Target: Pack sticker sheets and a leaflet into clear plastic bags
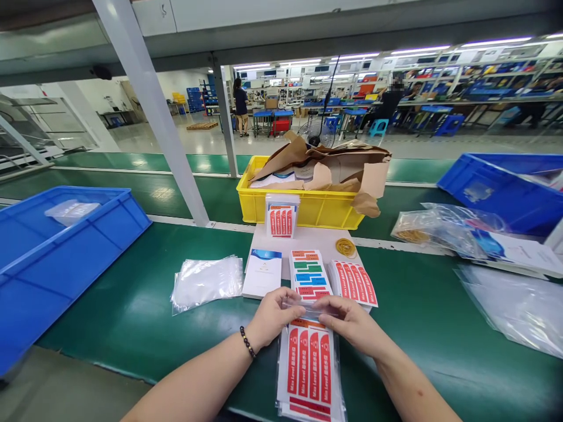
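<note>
Between my two hands is a clear zip bag (311,369) with red-and-white label sheets inside. My left hand (276,316) pinches the bag's top edge at its left, and my right hand (347,319) pinches the same edge at its right. Just beyond my fingers lies a stack of multicoloured label sheets (310,274). To its right is a stack of red label sheets (354,282), and to its left a stack of white booklets (263,274) with blue tops. Farther left rest flat, clear bags (209,281).
A yellow bin (303,210) holding brown paper stands behind, with a filled label bag (281,217) against its front. Rubber bands (345,248) lie nearby. Blue bins (79,234) flank the green table at left and right. Clear bags (519,302) lie at right.
</note>
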`<state>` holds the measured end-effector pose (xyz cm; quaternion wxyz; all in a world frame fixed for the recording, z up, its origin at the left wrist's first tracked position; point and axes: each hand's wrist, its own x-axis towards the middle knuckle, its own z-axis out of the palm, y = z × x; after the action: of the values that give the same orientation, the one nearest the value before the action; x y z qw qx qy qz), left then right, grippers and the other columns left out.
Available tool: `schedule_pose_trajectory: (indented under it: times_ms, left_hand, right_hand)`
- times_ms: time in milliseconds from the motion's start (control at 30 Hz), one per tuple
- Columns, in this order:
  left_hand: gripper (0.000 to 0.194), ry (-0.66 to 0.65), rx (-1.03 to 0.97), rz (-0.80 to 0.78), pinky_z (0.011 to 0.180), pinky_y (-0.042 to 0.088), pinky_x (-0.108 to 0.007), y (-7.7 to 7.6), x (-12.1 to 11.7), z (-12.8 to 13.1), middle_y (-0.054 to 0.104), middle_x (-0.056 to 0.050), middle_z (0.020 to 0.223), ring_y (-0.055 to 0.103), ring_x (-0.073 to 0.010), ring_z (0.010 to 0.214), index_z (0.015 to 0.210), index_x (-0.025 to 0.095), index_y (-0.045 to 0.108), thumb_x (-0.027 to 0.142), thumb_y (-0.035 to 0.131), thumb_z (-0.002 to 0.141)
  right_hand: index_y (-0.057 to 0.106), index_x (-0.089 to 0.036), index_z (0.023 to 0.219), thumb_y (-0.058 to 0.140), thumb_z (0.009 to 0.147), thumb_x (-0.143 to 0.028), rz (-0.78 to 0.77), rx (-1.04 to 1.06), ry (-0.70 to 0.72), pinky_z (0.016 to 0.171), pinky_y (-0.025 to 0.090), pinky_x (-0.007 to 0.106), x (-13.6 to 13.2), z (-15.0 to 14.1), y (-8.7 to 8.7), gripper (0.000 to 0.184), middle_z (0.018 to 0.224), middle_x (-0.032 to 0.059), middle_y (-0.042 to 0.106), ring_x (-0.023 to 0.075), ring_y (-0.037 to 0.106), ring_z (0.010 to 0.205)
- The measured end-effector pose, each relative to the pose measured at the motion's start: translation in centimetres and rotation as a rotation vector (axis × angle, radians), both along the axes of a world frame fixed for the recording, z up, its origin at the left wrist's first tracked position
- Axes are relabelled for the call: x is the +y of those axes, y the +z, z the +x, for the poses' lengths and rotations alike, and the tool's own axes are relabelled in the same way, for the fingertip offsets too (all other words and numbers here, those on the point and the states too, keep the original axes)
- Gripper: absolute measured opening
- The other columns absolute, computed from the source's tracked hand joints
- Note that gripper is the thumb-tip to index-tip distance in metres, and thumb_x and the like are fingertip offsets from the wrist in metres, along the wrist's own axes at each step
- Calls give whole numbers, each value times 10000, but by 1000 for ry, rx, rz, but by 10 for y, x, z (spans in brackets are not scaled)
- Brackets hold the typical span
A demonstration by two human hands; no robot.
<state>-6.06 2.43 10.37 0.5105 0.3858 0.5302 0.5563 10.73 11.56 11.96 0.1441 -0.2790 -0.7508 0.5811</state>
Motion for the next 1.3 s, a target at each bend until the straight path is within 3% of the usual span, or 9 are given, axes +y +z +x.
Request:
schedule_pose_trajectory:
  times_ms: [133, 267, 400, 767, 867, 967, 1100, 1200, 1300]
  left_hand:
    - [223, 13, 11, -75, 602, 379, -227, -3, 1, 0, 552, -15, 647, 481, -109, 610, 642, 118, 561, 331, 627, 641]
    - [203, 14, 89, -39, 609, 377, -226, -2, 0, 0, 550, -9, 644, 479, -108, 614, 637, 126, 555, 323, 599, 658]
    - [189, 16, 123, -34, 623, 388, -227, 0, 0, 0, 568, -14, 666, 497, -114, 636, 646, 129, 555, 314, 590, 663]
    - [162, -51, 366, 78, 628, 411, -243, 2, -1, 2, 592, -28, 681, 521, -125, 641, 683, 130, 612, 280, 555, 704]
    - [229, 48, 585, 276, 793, 400, -292, 8, -2, -6, 594, -57, 893, 522, -172, 858, 882, 170, 614, 283, 599, 684]
    - [277, 242, 647, 399, 875, 363, -331, 13, -2, -17, 548, -77, 1011, 479, -185, 974, 1003, 190, 562, 286, 536, 745]
    - [222, 365, 583, 417, 861, 377, -323, 13, 2, -26, 540, -76, 984, 493, -169, 952, 963, 180, 563, 271, 419, 820]
    - [223, 351, 562, 423, 865, 378, -319, 11, 3, -26, 539, -75, 979, 495, -167, 954, 958, 177, 564, 271, 413, 824]
    - [216, 341, 567, 441, 876, 372, -327, 9, 2, -23, 541, -76, 979, 493, -169, 959, 950, 177, 567, 263, 416, 823]
  right_hand:
    - [533, -181, 989, 610, 696, -277, -158, 43, -59, 683, 443, 291, -1, -2, 0, 318, 849, 22, 601, 161, 563, 767]
    - [559, -153, 781, 594, 707, -318, -167, 32, -82, 600, 421, 259, -3, -7, 0, 185, 711, 5, 584, 132, 538, 648]
    - [514, -153, 627, 534, 752, -318, 19, 49, -100, 541, 376, 234, -6, -13, -2, 208, 599, -21, 514, 101, 462, 561]
    - [514, -183, 659, 443, 806, -230, 465, -50, -35, 569, 407, 249, -18, -18, -2, 170, 654, -7, 547, 126, 505, 614]
    - [564, -180, 799, 452, 801, -226, 693, -30, -110, 679, 443, 307, -13, -15, -4, 121, 797, 45, 579, 169, 541, 762]
    - [551, -143, 1013, 493, 780, -243, 1002, -29, -189, 846, 390, 412, -20, -14, -6, 260, 1059, 136, 536, 248, 476, 1013]
    - [467, -194, 1188, 442, 818, -281, 1126, -178, 110, 971, 238, 500, -49, -12, -20, 380, 1322, 120, 365, 288, 279, 1224]
    - [279, -237, 1320, 435, 783, -489, 1005, -328, 264, 973, 150, 566, -69, -11, -37, 613, 1397, 109, 231, 330, 162, 1266]
    - [185, -267, 1346, 406, 723, -621, 883, -417, 285, 968, 47, 597, -78, -12, -46, 749, 1419, 98, 150, 355, 79, 1274]
